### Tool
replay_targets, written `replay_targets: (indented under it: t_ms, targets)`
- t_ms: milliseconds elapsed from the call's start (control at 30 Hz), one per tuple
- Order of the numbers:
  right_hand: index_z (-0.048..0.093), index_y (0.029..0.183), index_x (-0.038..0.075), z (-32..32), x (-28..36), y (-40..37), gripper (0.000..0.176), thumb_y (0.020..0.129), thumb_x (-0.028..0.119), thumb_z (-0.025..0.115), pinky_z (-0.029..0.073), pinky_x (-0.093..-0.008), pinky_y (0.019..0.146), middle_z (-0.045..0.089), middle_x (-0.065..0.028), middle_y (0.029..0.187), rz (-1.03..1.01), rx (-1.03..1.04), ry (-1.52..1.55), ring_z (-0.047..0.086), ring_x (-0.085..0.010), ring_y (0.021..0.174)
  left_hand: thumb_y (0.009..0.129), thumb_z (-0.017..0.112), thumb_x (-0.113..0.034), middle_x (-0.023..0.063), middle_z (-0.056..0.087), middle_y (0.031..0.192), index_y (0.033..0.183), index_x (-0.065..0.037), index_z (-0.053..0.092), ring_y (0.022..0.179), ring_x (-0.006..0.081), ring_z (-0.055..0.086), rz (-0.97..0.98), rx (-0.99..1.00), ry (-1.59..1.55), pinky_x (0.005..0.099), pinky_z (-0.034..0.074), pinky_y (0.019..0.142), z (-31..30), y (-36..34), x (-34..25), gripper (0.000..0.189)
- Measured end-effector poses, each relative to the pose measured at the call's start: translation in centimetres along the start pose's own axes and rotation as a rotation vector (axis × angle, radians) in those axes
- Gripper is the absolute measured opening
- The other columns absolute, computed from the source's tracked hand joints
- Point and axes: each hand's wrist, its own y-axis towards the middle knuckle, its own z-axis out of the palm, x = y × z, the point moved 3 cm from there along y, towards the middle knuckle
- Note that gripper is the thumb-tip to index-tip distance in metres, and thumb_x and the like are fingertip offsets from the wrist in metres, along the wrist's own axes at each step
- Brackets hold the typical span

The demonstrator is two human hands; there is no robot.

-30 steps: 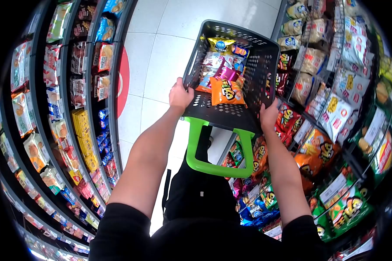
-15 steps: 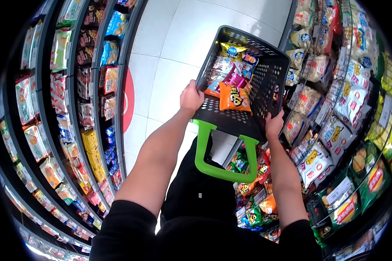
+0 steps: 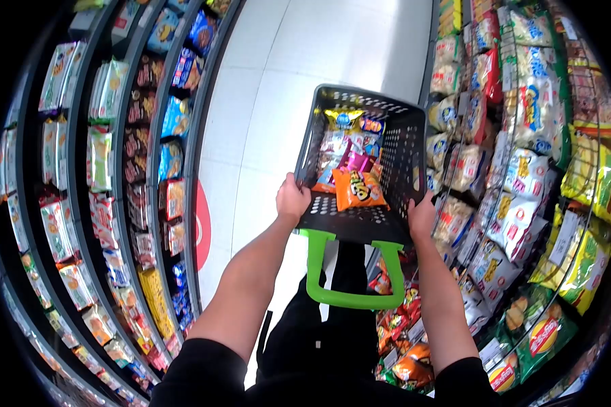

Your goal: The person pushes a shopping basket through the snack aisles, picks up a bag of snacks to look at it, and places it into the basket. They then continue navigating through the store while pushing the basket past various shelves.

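Observation:
A dark grey perforated shopping basket (image 3: pixel 400 146) is held out in front of me over the aisle floor. My left hand (image 3: pixel 292 200) grips its near left rim. Its near right rim is gripped by my right hand (image 3: pixel 421 217). A bright green handle (image 3: pixel 353 297) hangs down from the basket's near side. Inside lie several snack bags, among them an orange chips bag (image 3: pixel 358 188) nearest me, a pink pack (image 3: pixel 355 163) and a yellow bag (image 3: pixel 345 119) at the far end.
Shelves of packaged snacks (image 3: pixel 108 203) line the left side. Racks of chip bags (image 3: pixel 516 176) crowd the right, close to the basket. A pale tiled aisle floor (image 3: pixel 319 54) runs ahead between them, with a red floor sticker (image 3: pixel 202 227) at left.
The basket and both hands have moved forward along the aisle; the shelves and red floor sticker have slid back toward me. Both hands keep the same grip on the rim.

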Motion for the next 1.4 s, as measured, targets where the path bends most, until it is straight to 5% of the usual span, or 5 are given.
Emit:
replay_targets:
  t_ms: [533,1400]
  targets:
    - [0.042,0.132,0.0,-3.2,10.8,16.6,0.053,0.086,0.011,0.066,0.049,-0.0524,0.077,0.064,-0.0283,0.099,-0.273,0.118,0.009,0.062,-0.0478,0.092,0.079,0.066,-0.018,0.023,0.067,0.087,0.102,-0.002,0.047,0.083,0.0434,0.065,-0.177,-0.135,-0.03,0.0516,0.053,0.075,-1.4,9.3,-5.2,0.033]
    - [0.04,0.136,0.003,-0.7,31.3,34.1,0.062,0.083,0.018,0.07,0.052,-0.052,0.079,0.068,-0.0268,0.095,-0.82,0.293,-0.319,0.065,-0.0463,0.09,0.078,0.064,-0.015,0.0275,0.064,0.086,0.108,-0.002,0.046,0.08,0.0473,0.063,-0.647,-0.492,-0.343,0.0552,0.051,0.07,0.6,12.7,-7.3,0.038]
